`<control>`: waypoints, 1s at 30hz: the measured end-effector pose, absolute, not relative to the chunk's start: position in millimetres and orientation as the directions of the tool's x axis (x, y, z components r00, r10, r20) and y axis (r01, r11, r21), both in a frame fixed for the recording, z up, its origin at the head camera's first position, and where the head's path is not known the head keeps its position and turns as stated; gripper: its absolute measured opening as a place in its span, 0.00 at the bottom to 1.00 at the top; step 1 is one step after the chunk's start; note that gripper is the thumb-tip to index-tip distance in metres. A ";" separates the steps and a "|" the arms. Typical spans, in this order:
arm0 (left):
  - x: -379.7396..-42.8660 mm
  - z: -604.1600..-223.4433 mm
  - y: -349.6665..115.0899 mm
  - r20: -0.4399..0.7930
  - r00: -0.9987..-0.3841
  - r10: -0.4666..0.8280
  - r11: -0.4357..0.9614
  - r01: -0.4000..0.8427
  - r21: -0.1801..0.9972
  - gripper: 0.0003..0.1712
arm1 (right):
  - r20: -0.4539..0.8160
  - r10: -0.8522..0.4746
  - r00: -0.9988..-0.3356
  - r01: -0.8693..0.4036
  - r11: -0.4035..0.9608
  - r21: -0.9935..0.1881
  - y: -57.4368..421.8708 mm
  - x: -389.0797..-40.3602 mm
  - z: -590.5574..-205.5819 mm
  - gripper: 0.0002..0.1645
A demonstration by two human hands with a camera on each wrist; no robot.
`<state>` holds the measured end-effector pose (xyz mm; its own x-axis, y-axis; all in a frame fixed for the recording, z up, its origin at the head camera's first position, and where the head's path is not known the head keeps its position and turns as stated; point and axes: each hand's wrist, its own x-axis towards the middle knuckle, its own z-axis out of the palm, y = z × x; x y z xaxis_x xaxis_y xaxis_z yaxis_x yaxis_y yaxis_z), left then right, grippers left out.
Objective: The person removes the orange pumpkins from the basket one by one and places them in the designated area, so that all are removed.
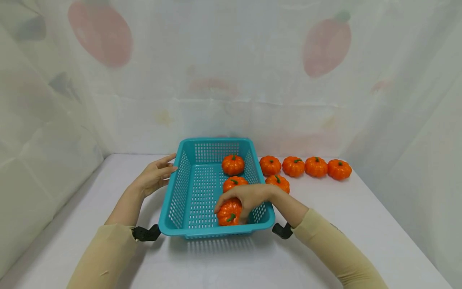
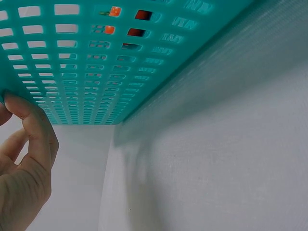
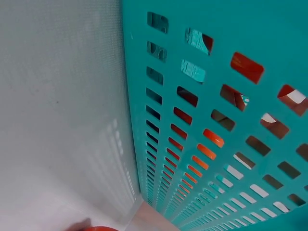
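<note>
A turquoise plastic basket (image 1: 216, 231) with slotted walls and floor stands on the white table. My left hand (image 1: 156, 176) holds its left rim with the fingertips, and in the left wrist view the bent fingers (image 2: 41, 134) reach up to that rim. Over the right wall reaches my right hand (image 1: 249, 197), its fingers and thumb gripping a small orange pumpkin (image 1: 229, 212) with a green stem in the basket's near right corner. Two similar pumpkins, one at the back (image 1: 232, 165) and one in the middle (image 1: 234, 182), line the right side inside.
Outside the basket's right wall, several more pumpkins (image 1: 316, 167) form a row along the table's back edge. Another pumpkin (image 1: 278, 183) lies in front of them, partly behind my right wrist. White printed curtains (image 1: 223, 80) enclose the back and sides.
</note>
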<state>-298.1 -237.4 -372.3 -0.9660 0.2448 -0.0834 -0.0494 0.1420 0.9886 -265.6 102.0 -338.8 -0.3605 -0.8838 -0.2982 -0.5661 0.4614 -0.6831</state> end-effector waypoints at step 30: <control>-299.3 -372.5 -236.3 -0.074 -0.965 0.253 0.130 -0.042 0.991 0.44 | -0.133 -0.785 -0.606 -0.381 0.432 -0.817 112.2 -264.9 -329.4 0.34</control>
